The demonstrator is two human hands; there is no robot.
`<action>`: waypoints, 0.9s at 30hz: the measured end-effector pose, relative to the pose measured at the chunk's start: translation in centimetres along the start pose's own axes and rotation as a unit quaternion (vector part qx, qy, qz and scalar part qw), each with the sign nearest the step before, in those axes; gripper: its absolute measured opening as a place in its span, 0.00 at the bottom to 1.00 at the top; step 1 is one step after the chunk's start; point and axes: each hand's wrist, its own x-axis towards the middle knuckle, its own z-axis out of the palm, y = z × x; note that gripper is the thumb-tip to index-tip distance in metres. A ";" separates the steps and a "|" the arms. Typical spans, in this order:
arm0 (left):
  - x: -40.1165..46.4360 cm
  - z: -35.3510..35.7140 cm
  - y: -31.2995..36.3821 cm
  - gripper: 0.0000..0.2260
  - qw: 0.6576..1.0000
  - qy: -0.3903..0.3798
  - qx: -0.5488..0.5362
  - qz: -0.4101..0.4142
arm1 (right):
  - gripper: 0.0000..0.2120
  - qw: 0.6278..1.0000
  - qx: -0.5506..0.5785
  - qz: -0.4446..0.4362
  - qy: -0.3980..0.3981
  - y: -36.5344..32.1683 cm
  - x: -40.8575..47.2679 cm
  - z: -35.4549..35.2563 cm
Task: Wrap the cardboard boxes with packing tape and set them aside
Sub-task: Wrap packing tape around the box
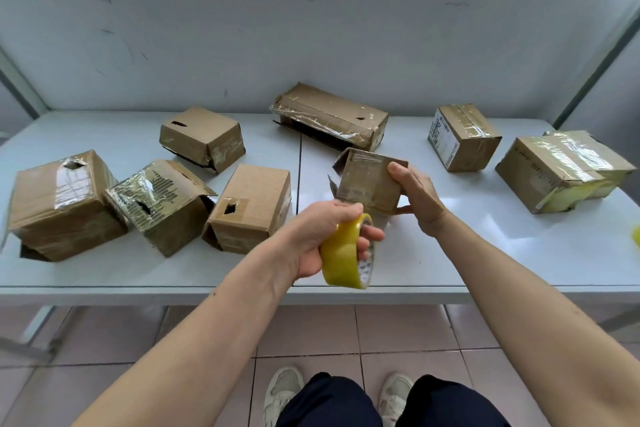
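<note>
Two hands (322, 236), one tape roll (346, 253), nine boxes (370, 184)

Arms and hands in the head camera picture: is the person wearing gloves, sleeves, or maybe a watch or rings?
No gloves. The left hand and right hand are bare, and both forearms are uncovered as far as the picture shows, so no sleeves appear. No watch, bracelet or rings can be seen on the wrists or fingers.

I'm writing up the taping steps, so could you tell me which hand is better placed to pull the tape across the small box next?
Probably the left hand: it already grips the yellow tape roll just below the small box, which the right hand holds steady.
</note>
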 end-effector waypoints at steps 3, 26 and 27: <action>1.1 0.0 -1.0 0.07 0.999 0.034 0.000 -0.004 | 0.31 0.999 -0.001 0.037 -0.028 -0.8 -0.1 0.3; 5.6 1.1 -0.1 0.19 0.995 0.035 -0.043 0.084 | 0.33 0.817 -0.567 -0.038 0.098 -6.6 4.8 4.8; 5.7 0.9 -0.1 0.19 0.995 0.033 -0.039 0.080 | 0.33 0.821 -0.564 -0.026 0.090 -6.6 5.0 4.7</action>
